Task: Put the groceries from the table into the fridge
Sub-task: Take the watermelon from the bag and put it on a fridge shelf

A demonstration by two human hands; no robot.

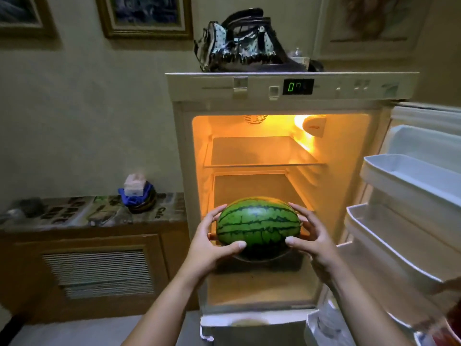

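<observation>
A striped green watermelon (258, 227) is held in front of the open fridge (274, 94), at the height of its lower glass shelf (249, 186). My left hand (212, 242) grips its left end and my right hand (313, 239) grips its right end, thumbs underneath toward me. The fridge interior glows orange. Its upper shelf (259, 152) carries nothing. Below the melon, a dark drawer sits partly hidden.
The fridge door (411, 196) stands open at the right with white door bins. A dark bag (239, 43) lies on top of the fridge. To the left is a wooden cabinet (94, 265) with a patterned top holding a small basket (139, 197).
</observation>
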